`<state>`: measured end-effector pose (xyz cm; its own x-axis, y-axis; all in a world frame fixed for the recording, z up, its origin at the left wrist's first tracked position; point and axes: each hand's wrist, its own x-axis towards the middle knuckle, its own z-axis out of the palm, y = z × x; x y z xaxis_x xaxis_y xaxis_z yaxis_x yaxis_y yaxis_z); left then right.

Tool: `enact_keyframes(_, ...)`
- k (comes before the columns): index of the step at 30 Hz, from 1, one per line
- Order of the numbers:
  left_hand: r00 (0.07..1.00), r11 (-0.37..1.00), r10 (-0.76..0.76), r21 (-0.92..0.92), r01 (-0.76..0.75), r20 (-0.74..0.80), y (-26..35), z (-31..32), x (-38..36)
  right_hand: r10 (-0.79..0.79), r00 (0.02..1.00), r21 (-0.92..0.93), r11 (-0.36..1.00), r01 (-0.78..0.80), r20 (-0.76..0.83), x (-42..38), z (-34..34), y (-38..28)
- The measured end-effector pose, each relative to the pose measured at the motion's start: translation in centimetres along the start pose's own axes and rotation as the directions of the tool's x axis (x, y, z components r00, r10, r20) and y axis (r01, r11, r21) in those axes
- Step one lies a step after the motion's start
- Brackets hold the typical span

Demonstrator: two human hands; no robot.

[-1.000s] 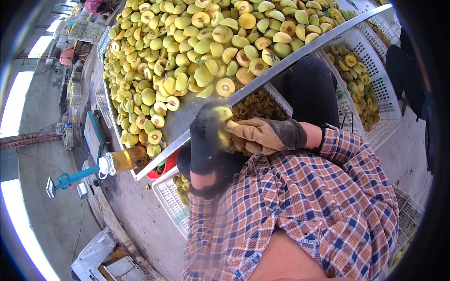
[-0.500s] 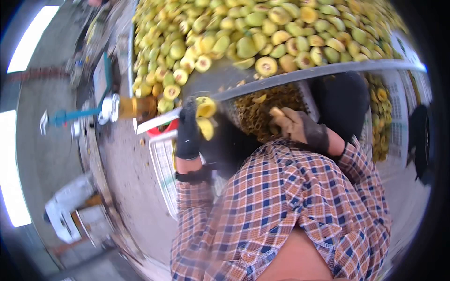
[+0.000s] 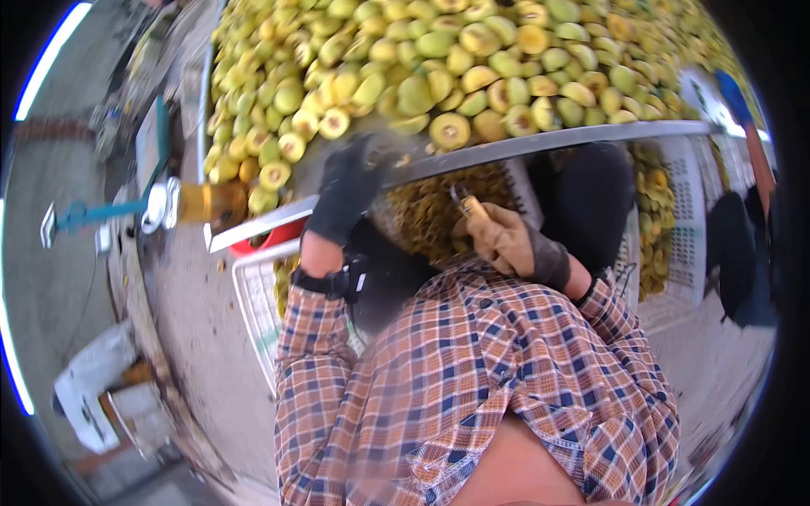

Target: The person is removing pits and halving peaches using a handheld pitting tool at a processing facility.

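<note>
My left hand [image 3: 348, 190], in a dark glove, reaches over the near edge of the metal table [image 3: 506, 148]. Its fingers are smeared by motion, so what they hold, if anything, cannot be told. Closest to it are the halved yellow-green fruits [image 3: 333, 124], heaped on the tabletop, some showing brown cores. My right hand [image 3: 506, 240] wears a tan and black glove and is closed around the wooden handle of a small coring tool [image 3: 472, 205]. The tool's metal tip points up and left, above a container of brownish scooped-out bits [image 3: 430, 211].
A white crate [image 3: 253, 312] and a red bucket [image 3: 268, 239] stand at left below the table. An amber jar [image 3: 211, 205] is by the table's corner. Another crate of fruit [image 3: 655, 223] stands right. Another person's arm [image 3: 758, 156] shows at far right.
My left hand has moved up onto the table edge; the yellow fruit pieces seen in it are no longer visible. My right hand has lifted, and the tool's tip now shows.
</note>
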<state>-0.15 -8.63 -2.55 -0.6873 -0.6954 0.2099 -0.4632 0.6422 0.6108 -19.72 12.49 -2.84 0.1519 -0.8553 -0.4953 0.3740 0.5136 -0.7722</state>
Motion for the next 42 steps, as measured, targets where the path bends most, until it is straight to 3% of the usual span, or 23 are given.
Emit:
enact_keyframes(1, 0.998, 0.999, 0.010, 0.042, -0.013, 0.060, 0.7, 1.9, 2.1, 0.023, 0.999, 0.033, 0.999, -0.022, -0.031, 0.1, 0.5, -0.3)
enact_keyframes(2, 0.992, 0.996, 0.009, 0.091, -0.021, 0.123, 1.8, 3.8, 4.0, -0.036, 0.997, -0.079, 0.996, 0.030, -0.073, -0.7, 0.6, -1.3)
enact_keyframes(3, 0.984, 0.989, 0.004, 0.144, -0.030, 0.180, 2.6, 5.2, 5.5, -0.019, 0.995, -0.080, 0.997, 0.011, -0.096, -1.0, 0.2, -1.5)
enact_keyframes(6, 0.955, 0.933, 0.280, 0.206, -0.294, 0.094, 1.8, 8.1, 7.0, -0.007, 0.989, -0.091, 0.996, -0.006, -0.150, -1.2, 0.9, -2.2)
enact_keyframes(10, 0.959, 0.958, 0.144, 0.208, -0.197, 0.244, 1.7, 7.8, 7.8, 0.031, 0.986, -0.099, 0.994, -0.048, -0.162, -1.1, 0.9, -3.1)
enact_keyframes(13, 0.948, 0.910, 0.046, 0.378, -0.170, 0.315, 1.4, 7.4, 7.5, -0.037, 0.988, -0.070, 0.997, 0.027, -0.150, 0.4, 0.4, -2.7)
enact_keyframes(15, 0.953, 0.964, 0.024, 0.245, -0.102, 0.301, 1.1, 6.0, 7.0, -0.160, 0.971, -0.081, 0.986, 0.148, -0.178, 2.1, 0.2, -1.9)
enact_keyframes(16, 0.954, 0.982, 0.016, 0.176, -0.071, 0.298, 1.1, 5.5, 6.6, -0.146, 0.980, -0.001, 0.989, 0.147, -0.137, 2.3, 0.0, -2.0)
enact_keyframes(17, 0.967, 0.991, -0.061, -0.100, 0.088, 0.248, 1.0, 5.1, 6.2, -0.139, 0.983, 0.008, 0.990, 0.141, -0.122, 2.3, 0.0, -2.4)
enact_keyframes(18, 0.962, 0.900, -0.149, -0.370, 0.228, 0.230, 0.9, 4.9, 5.5, -0.132, 0.985, 0.022, 0.991, 0.135, -0.110, 1.9, 0.1, -3.2)
enact_keyframes(19, 0.939, 0.717, -0.243, -0.607, 0.343, 0.244, 1.0, 4.7, 4.6, -0.120, 0.988, 0.039, 0.991, 0.125, -0.099, 1.6, 0.3, -3.5)
enact_keyframes(20, 0.939, 0.507, -0.224, -0.792, 0.341, 0.261, 1.5, 4.8, 3.6, -0.146, 0.985, 0.025, 0.988, 0.149, -0.095, 1.6, 0.4, -3.6)
enact_keyframes(24, 0.914, 0.017, -0.194, -0.931, 0.365, 0.355, 5.1, 4.1, 2.0, -0.219, 0.972, -0.047, 0.975, 0.215, -0.082, 2.2, 1.5, -4.0)
enact_keyframes(27, 0.948, 0.245, -0.220, -0.928, 0.281, 0.229, 6.6, 4.4, 0.9, -0.281, 0.956, -0.142, 0.953, 0.267, -0.085, 2.7, 1.6, -3.5)
enact_keyframes(31, 0.936, 0.209, -0.268, -0.934, 0.289, 0.229, 7.9, 4.2, 0.6, -0.442, 0.896, -0.265, 0.870, 0.416, -0.043, 4.2, 0.9, -1.4)
enact_keyframes(33, 0.981, 0.462, -0.154, -0.869, 0.176, 0.117, 7.8, 4.4, 0.3, -0.461, 0.888, -0.249, 0.860, 0.445, -0.005, 4.6, 0.7, -0.6)
enact_keyframes(36, 0.994, 0.670, -0.100, -0.737, 0.090, 0.031, 8.0, 4.5, 0.1, -0.443, 0.895, -0.182, 0.877, 0.445, 0.053, 4.9, 0.7, -0.1)
enact_keyframes(40, 0.994, 0.705, -0.106, -0.707, 0.062, -0.018, 8.0, 4.8, 0.5, -0.421, 0.901, -0.112, 0.895, 0.431, 0.102, 4.9, 1.1, -0.3)
enact_keyframes(42, 0.979, 0.593, -0.204, -0.793, 0.143, 0.025, 8.6, 4.8, 0.3, -0.357, 0.925, -0.078, 0.926, 0.369, 0.130, 4.6, 1.4, -0.6)
